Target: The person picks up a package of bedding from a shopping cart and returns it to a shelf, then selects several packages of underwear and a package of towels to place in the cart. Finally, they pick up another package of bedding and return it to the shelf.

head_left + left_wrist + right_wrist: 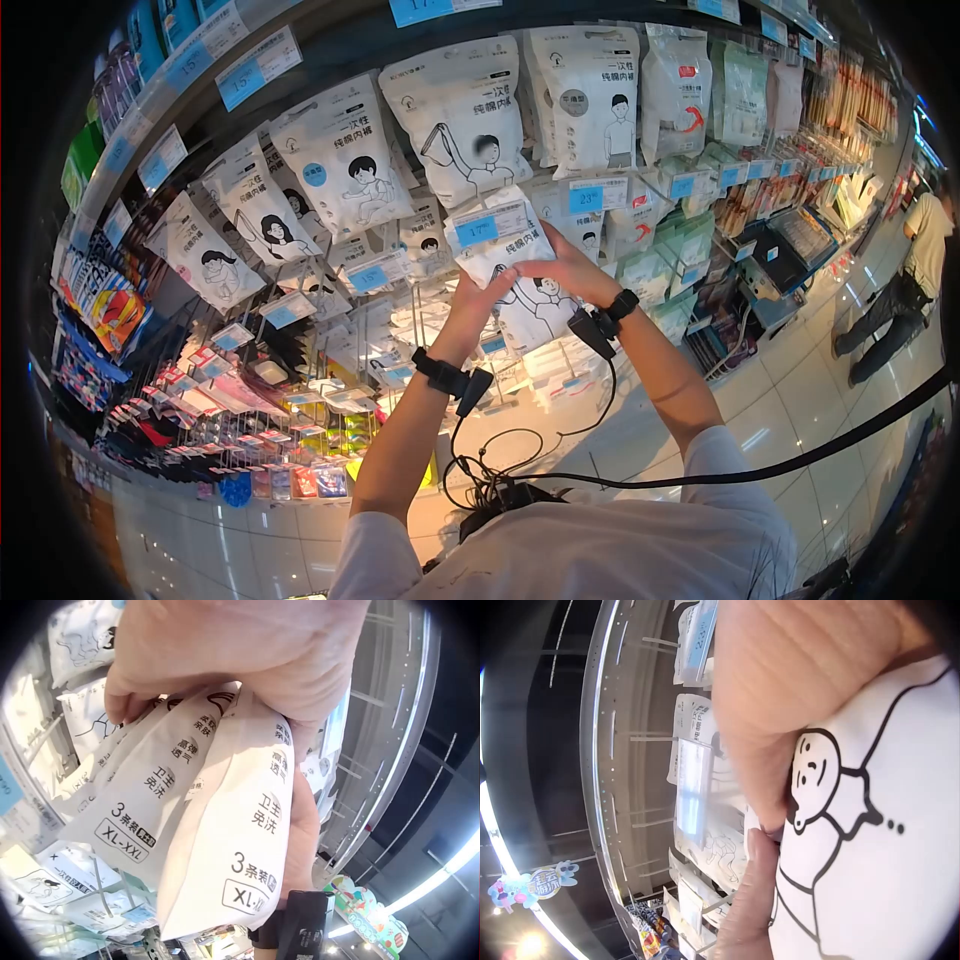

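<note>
White packages with black line drawings hang on the rack, and both hands hold the front one (530,315) in the head view. The left hand (482,300) grips its left side, thumb across the front. The right hand (578,272) holds its upper right, its thumb near the left thumb. In the left wrist view the left hand (240,652) is curled over packages standing side by side, the nearest package (232,825) marked XL. In the right wrist view the right hand (802,682) presses on the package (870,817) with a drawn face; its fingertips are partly hidden.
Rows of hanging packages (345,165) fill the rack above and left. A blue price tag (480,230) overlaps the held package. Black cables (500,490) hang between the forearms. A person (905,285) stands in the aisle at right.
</note>
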The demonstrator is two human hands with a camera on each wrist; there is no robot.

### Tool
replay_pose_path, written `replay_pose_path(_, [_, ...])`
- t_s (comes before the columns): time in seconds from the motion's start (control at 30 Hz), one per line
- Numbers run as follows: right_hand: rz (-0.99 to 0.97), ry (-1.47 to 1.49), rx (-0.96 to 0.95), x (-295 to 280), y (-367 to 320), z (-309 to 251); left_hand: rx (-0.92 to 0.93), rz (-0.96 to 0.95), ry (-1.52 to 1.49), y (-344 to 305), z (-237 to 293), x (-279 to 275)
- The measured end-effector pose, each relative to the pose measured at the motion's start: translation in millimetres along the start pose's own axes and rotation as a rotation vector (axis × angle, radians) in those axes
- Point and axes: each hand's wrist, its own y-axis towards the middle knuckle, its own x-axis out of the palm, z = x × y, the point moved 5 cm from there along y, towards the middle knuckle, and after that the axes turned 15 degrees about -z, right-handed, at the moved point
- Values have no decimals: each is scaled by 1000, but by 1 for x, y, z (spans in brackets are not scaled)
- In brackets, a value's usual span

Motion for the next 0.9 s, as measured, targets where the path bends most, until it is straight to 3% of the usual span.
replay_pose_path(0.6, [50, 3, 149, 18, -38, -21, 19, -8, -138, -25, 20, 33])
replay_pose_path(0.9, [39, 58, 99, 25, -36, -18, 19, 87, -169, -31, 12, 25])
